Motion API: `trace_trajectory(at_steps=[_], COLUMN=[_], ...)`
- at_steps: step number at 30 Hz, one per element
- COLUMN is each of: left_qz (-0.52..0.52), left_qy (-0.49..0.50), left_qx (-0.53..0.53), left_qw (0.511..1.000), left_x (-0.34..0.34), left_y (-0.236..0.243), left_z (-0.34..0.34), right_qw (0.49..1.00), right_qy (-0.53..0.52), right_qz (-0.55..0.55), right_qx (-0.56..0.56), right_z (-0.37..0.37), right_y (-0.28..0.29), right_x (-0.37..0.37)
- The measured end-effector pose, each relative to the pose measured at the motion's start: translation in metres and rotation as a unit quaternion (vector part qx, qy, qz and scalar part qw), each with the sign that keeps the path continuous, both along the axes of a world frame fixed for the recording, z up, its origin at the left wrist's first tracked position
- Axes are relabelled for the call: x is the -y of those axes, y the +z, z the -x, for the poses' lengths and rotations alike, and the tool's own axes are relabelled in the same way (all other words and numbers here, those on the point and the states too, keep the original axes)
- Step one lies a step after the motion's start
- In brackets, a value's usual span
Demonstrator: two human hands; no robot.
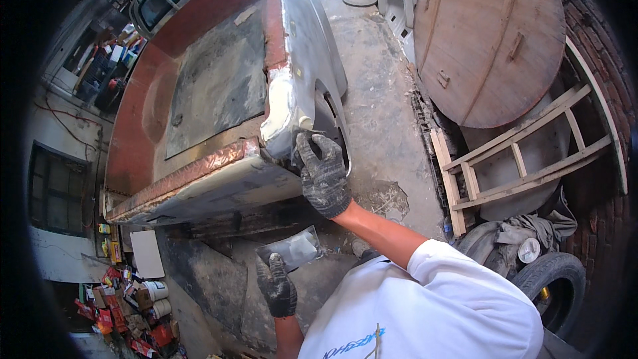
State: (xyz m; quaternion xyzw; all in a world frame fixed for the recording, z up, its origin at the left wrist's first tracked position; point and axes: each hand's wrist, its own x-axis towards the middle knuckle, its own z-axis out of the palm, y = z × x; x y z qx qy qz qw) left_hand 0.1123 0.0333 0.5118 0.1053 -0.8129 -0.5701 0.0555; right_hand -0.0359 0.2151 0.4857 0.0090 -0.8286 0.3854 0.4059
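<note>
My right hand [323, 176], in a dark grey work glove, reaches to the rear corner of a pickup bed [287, 23]. Its fingers are closed on a small thin tool, mostly hidden, that looks like a putty spreader [305, 122] with a cream dab at its tip. Pale filler [280, 108] coats the corner post just left of the fingers. Lower down, my left hand [276, 286], gloved too, grips the edge of a flat grey mixing board [296, 248] with its thumb on top. A pale grey-white patch lies on the board.
A large round wooden tabletop [490, 40] leans at the right above a wooden ladder-like frame [531, 149]. An old tyre [551, 286] stands at the lower right. Boxes and cans [129, 312] are heaped at the lower left. The bed's tailgate edge [186, 173] runs leftward before me.
</note>
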Motion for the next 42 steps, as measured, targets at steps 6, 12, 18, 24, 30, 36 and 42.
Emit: trace_trajectory(at_steps=[6,12,18,24,30,36,42], left_qz=[0.013,0.069,0.078,0.084,0.06,0.041,0.048], left_qy=[-0.015,-0.028,-0.019,-0.049,-0.05,-0.031,-0.048], left_qx=[-0.003,-0.035,-0.03,-0.027,-0.021,-0.011,-0.011], left_qw=[1.0,0.997,0.996,0.995,0.997,0.999,0.998], left_x=[-0.006,-0.01,-0.004,-0.001,-0.001,0.001,0.008], left_y=[0.003,0.007,0.001,0.003,0.004,-0.002,-0.005], left_z=[0.006,0.008,0.008,0.016,0.015,0.013,0.022], right_qw=[0.997,0.994,0.999,0.997,0.996,0.999,0.998], right_qy=[0.048,0.091,0.023,0.062,0.071,-0.005,-0.018], right_qz=[0.051,0.057,0.021,0.033,0.044,0.03,0.021], right_qx=[-0.014,0.037,0.04,0.037,0.012,0.043,0.051], right_z=[0.003,0.037,0.005,-0.005,0.04,0.021,0.006], right_y=[0.024,0.038,0.035,0.046,0.033,0.036,0.027], right_x=[-0.046,-0.053,-0.016,-0.037,-0.055,-0.022,0.006])
